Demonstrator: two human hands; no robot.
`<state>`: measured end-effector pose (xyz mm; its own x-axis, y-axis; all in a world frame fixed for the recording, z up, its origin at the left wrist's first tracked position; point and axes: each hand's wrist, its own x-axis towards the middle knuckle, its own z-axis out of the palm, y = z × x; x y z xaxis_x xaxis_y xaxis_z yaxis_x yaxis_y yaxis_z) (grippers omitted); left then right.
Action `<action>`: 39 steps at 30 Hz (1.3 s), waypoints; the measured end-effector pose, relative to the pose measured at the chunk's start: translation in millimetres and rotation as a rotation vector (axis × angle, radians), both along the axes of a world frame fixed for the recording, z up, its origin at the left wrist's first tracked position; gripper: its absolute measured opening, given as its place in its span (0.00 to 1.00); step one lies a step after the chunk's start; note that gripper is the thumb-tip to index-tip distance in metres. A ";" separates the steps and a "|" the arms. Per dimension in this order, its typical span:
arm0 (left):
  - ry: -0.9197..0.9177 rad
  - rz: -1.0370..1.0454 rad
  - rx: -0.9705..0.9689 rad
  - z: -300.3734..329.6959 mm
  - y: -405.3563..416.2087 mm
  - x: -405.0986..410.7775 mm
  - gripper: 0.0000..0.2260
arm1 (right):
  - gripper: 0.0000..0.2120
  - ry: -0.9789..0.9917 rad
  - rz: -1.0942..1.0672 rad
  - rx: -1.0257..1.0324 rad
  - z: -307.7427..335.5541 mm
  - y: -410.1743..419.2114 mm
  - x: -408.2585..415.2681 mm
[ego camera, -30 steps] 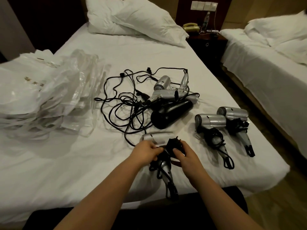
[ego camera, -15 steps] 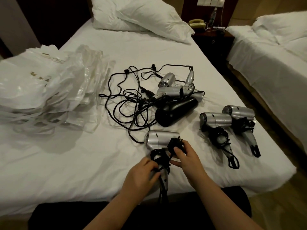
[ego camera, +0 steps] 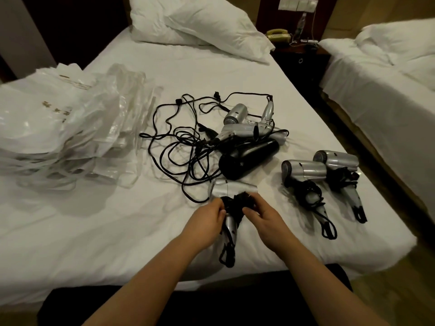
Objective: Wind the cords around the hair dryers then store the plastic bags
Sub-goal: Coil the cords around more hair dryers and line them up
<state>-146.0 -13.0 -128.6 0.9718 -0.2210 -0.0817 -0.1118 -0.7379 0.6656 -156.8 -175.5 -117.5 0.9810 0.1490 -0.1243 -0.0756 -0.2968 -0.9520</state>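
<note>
- My left hand (ego camera: 207, 222) grips the silver hair dryer (ego camera: 229, 228) by its handle.
- My right hand (ego camera: 266, 222) pinches its wound black cord (ego camera: 235, 202) on the bed (ego camera: 94, 231).

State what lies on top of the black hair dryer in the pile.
Silver hair dryers and a loop of cord rest across the black hair dryer's far end. Its handle and own cord are covered, so cannot be traced.
</note>
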 end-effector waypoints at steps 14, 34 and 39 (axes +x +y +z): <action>0.608 0.104 -0.443 23.3 20.7 26.7 0.09 | 0.23 -0.265 0.338 -0.519 1.7 11.6 3.5; 0.646 0.064 -0.656 19.9 37.8 23.7 0.06 | 0.16 -0.132 0.209 -0.283 1.3 6.8 5.9; 0.453 0.079 -0.535 5.8 39.8 13.8 0.06 | 0.10 0.139 -0.153 0.181 -10.2 5.4 -0.3</action>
